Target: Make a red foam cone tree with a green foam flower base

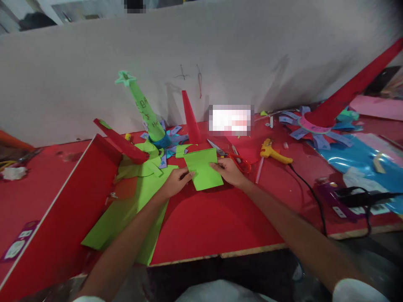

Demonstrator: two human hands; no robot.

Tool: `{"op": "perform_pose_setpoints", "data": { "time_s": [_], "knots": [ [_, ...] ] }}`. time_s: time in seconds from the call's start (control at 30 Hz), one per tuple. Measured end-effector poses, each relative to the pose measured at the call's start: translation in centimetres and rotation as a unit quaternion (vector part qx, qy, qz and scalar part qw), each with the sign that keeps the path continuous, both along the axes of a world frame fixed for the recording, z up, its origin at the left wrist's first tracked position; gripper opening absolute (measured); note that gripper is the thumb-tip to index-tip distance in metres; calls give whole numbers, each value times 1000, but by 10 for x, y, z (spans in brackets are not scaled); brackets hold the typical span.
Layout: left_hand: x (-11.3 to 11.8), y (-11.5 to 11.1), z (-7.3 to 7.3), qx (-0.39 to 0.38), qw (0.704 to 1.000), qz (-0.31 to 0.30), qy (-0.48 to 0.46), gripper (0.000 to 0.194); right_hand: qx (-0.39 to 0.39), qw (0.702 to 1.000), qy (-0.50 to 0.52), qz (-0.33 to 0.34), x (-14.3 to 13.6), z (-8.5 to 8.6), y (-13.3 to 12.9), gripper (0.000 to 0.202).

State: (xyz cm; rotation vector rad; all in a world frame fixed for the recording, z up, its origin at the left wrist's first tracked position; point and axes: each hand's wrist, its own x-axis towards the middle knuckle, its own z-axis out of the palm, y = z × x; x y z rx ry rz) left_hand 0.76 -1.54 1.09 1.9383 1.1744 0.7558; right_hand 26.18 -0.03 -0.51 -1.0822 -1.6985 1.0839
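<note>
Green sheet (204, 171): frame centre | between my left hand (176, 181) and right hand (232, 171), equally near | my fingers pinching its two side edges | long axis seemingly up-frame | red desk (220, 226) beneath

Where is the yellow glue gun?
In the head view, the glue gun lies on the red table, right of centre, to the right of the scissors and right hand.
</note>
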Motion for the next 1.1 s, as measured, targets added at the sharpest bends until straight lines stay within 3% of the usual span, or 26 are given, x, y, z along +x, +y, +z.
{"op": "perform_pose_setpoints", "data": {
  "time_s": [0.4,0.7,1.1],
  "knots": [
    [0,3,-4,27,999,30,27,40,-1,1000,-5,-7,-2,-3,0,59],
    [1,-1,2,0,1000,-8,22,44,5,999,9,-32,-2,-6,0,59],
    [3,1,2,45,996,-3,72,38,0,999,14,-32,-3,-3,-1,58]
  ]
}}
